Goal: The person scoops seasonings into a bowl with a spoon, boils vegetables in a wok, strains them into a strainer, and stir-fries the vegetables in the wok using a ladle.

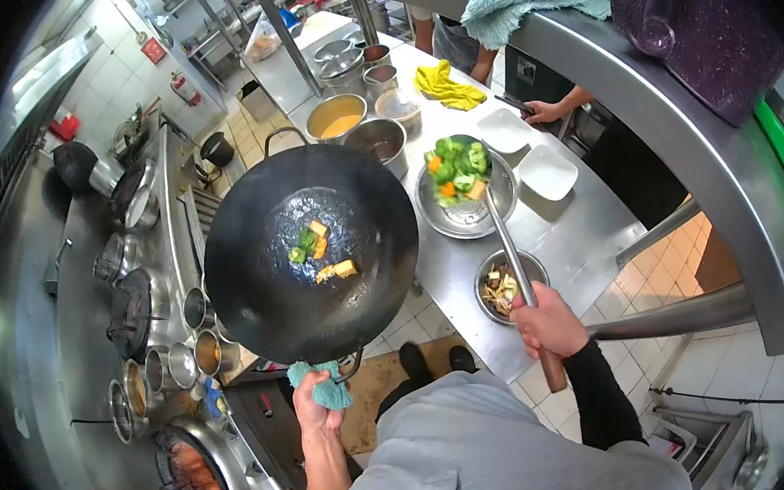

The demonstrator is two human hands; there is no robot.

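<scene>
My left hand [313, 406] is closed on a folded teal cloth [332, 393] at the near rim of a large black wok [243, 261], which is held up and tilted. A few broccoli florets [303, 245] and yellow-orange pieces [344, 268] lie in the wok. My right hand [550, 322] grips the wooden handle of a ladle [508, 245]. Its head is over a perforated metal bowl [510, 188], hidden by a heap of broccoli and orange pieces [453, 165]. I cannot tell how much of the heap rests in the bowl.
A smaller bowl of chopped food [500, 290] stands under the ladle handle. White dishes [548, 173], a yellow cloth [449, 85] and several pots [338, 116] share the steel counter [596, 224]. Another person's hand [547, 111] is across it. A lit burner [194, 474] is at lower left.
</scene>
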